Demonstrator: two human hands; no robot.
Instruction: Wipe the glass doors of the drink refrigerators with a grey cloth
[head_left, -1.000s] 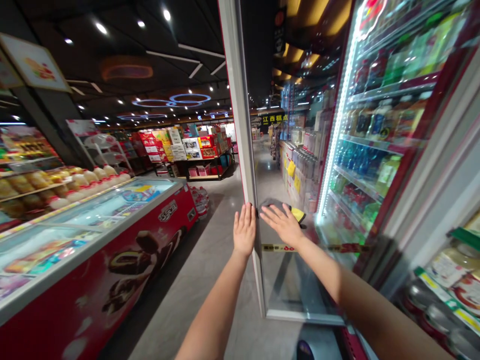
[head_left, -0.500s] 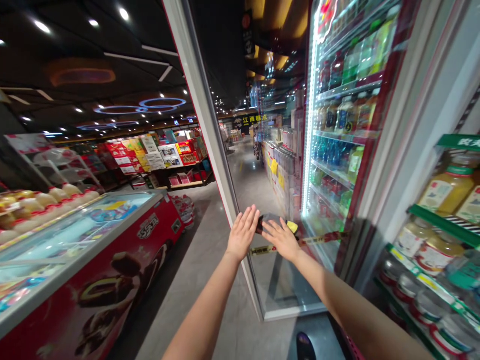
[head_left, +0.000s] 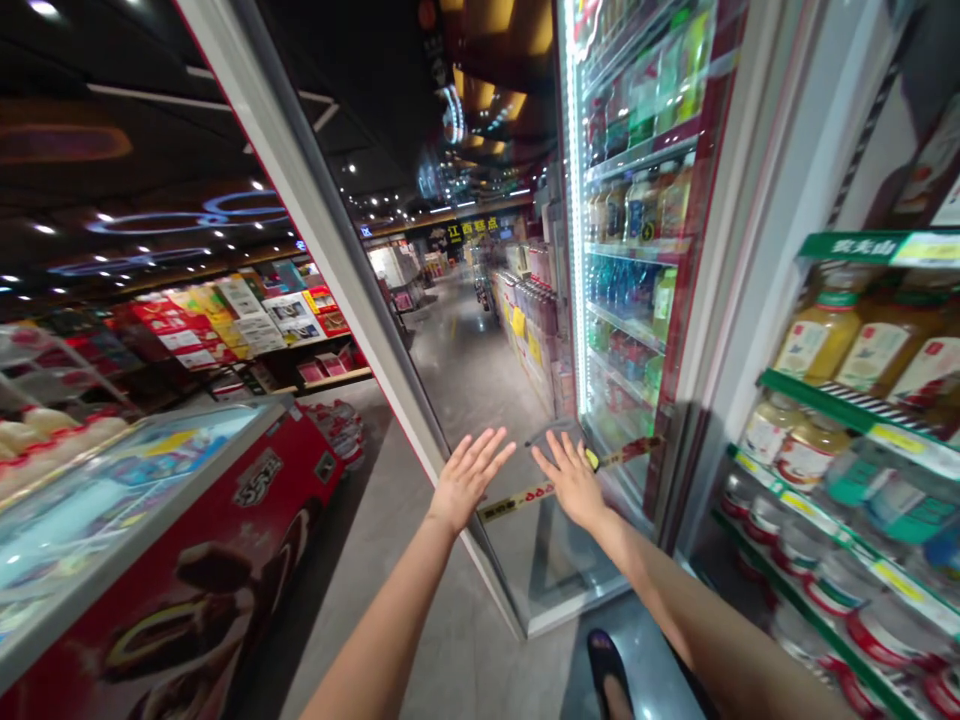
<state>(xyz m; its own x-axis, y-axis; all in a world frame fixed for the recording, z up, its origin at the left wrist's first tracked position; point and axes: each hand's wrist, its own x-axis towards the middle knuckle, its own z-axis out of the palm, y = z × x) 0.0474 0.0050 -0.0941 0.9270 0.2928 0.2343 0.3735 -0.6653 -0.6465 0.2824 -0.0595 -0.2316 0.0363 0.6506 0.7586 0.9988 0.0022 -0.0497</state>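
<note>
My left hand (head_left: 459, 490) is open with fingers spread, close to the metal frame (head_left: 315, 260) of a glass door (head_left: 480, 390); whether it touches the pane I cannot tell. To its right, my right hand (head_left: 574, 482) lies flat with spread fingers over a grey cloth (head_left: 541, 430) at the pane. A bit of yellow (head_left: 592, 460) shows beside that hand's fingers. Most of the cloth is hidden behind the hand. Below both hands, a printed strip (head_left: 517, 503) crosses the glass.
On the left stands a red chest freezer (head_left: 225, 530). Behind the glass, bottles fill a lit drinks cooler (head_left: 637, 250). Shelves with green edges (head_left: 847, 410) hold bottles and jars at the right. A dark sandal (head_left: 606, 665) is on the floor near the door's bottom edge.
The view has turned, so the door and shelves sit farther left. My left hand's fingers have spread and it has moved away from my right hand. The cloth now looks more covered.
</note>
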